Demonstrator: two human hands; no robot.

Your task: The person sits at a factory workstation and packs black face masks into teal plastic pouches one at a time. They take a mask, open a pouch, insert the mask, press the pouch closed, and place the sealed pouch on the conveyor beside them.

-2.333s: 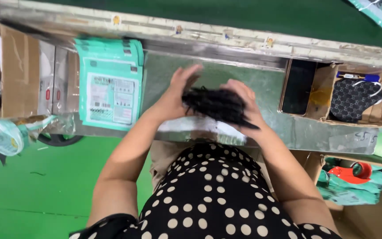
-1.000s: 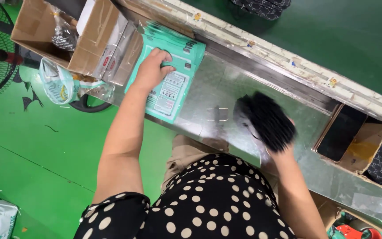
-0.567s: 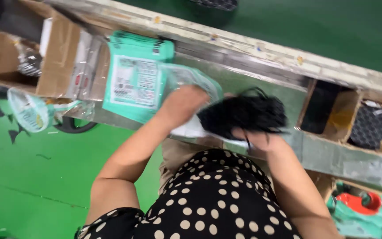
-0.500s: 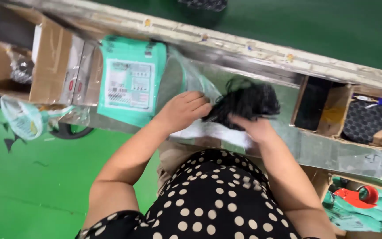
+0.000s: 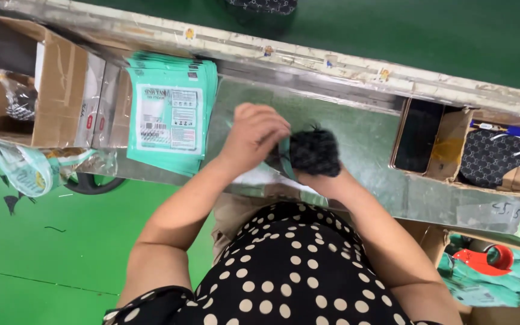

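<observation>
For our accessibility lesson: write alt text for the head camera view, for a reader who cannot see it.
Seen from above, a person's left hand and right hand hold a black bundle over a metal workbench. A stack of teal packets lies to the left, beside cardboard boxes.

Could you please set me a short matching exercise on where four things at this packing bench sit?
Things:
1. stack of teal pouches
2. black bundle
3. red tape dispenser
4. patterned black mask

Places:
A. in the open box at the right of the bench
B. between the left hand and the right hand
C. lower right, below the bench
D. flat on the bench's left part

Pairs: 1-D, 2-B, 3-C, 4-A
</observation>
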